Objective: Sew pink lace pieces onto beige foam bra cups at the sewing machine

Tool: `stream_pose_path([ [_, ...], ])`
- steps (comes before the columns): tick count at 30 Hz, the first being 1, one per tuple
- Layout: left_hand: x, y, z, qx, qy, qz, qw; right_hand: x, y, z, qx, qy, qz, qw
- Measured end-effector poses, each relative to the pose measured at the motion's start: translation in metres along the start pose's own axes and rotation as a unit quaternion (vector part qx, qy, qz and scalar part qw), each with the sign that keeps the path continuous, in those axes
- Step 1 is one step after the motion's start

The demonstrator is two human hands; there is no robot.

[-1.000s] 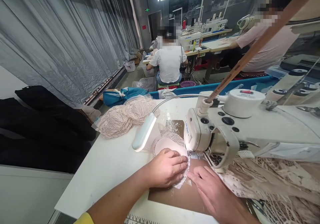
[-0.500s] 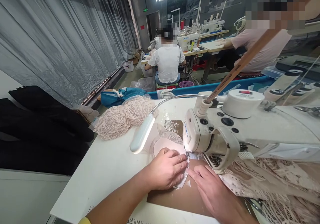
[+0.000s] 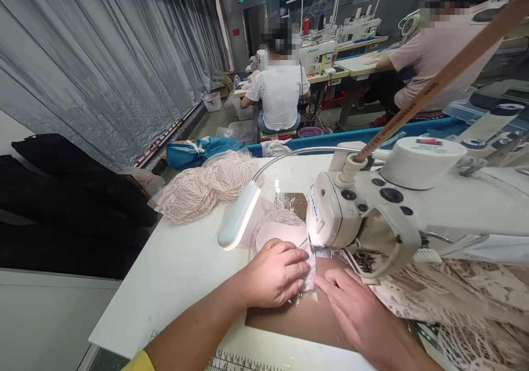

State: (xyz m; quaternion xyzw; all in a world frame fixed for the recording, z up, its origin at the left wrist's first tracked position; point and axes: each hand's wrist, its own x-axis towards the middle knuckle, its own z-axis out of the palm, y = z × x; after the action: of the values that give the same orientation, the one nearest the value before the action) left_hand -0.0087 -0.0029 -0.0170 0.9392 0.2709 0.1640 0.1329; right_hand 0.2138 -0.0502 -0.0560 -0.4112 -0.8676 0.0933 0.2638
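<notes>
A pale pink bra cup (image 3: 275, 233) with lace around it lies under the needle end of a white sewing machine (image 3: 336, 216). My left hand (image 3: 276, 272) presses down on the cup's near part, its bent fingers together over a white lace edge (image 3: 309, 269); its thumb is hidden. To the right, my right hand (image 3: 355, 302) rests low over the brown work plate (image 3: 285, 324), fingers stretched out. Its foremost fingertip touches or nearly touches that lace edge. A small clear film scrap lies between the hands. The needle itself is hard to make out.
A lit lamp (image 3: 239, 216) on a bendy neck hangs left of the machine. Stacked lace cups (image 3: 206, 186) lie on the table's far left. Loose lace (image 3: 479, 305) is heaped at right. Thread cones (image 3: 491, 120) stand behind. Two co-workers sit farther off.
The white lace edge under my left hand has turned a little and shows more. My right hand stays beside it. The view has shifted, with the machine farther right.
</notes>
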Motion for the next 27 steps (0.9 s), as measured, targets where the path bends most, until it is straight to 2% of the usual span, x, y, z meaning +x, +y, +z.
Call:
stream_pose_path([
  [5,-0.003,0.0,-0.001,-0.004,-0.007,0.005,1.0,0.0,-0.006,-0.005,0.041,-0.07,-0.014,0.997],
  [9,-0.004,0.0,-0.001,0.014,-0.019,0.018,1.0,0.0,-0.008,-0.01,0.059,-0.092,-0.02,0.994],
  [27,-0.007,-0.004,-0.002,0.078,-0.062,0.069,0.993,-0.004,-0.004,-0.005,0.095,-0.053,-0.053,0.993],
])
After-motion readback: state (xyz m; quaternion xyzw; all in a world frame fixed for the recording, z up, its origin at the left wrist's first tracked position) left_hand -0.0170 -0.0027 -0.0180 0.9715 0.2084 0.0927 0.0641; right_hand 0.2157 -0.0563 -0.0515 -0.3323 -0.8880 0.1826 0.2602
